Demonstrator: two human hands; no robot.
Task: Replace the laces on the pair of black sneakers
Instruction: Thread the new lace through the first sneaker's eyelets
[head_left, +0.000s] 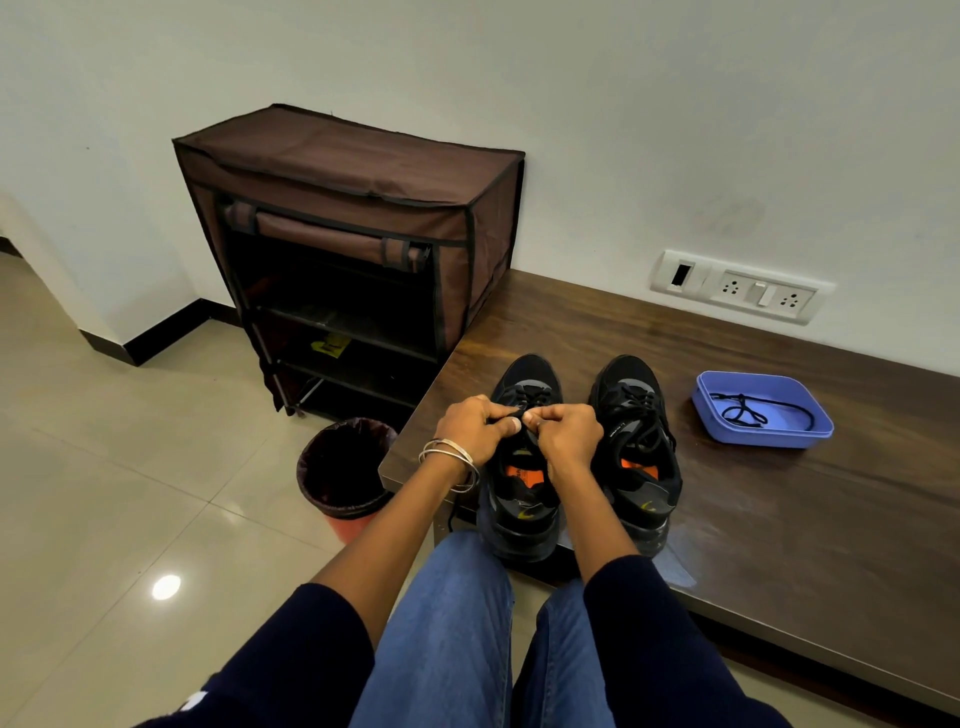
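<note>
Two black sneakers with orange insoles stand side by side, toes pointing away, on a dark wooden bench (779, 519). Over the left sneaker (522, 499) my left hand (475, 431) and my right hand (566, 434) meet, both pinching its black lace above the tongue. The lace between my fingers is mostly hidden. The right sneaker (641, 452) is laced, with its black lace lying loose over the tongue. A blue plastic tray (761, 436) to the right holds a loose black lace (748, 413).
A brown fabric shoe rack (353, 249) stands open against the wall on the left. A bin (345, 467) lined with a dark bag sits on the tiled floor beside the bench corner. A socket panel (743, 286) is on the wall. My legs in jeans are at the bottom.
</note>
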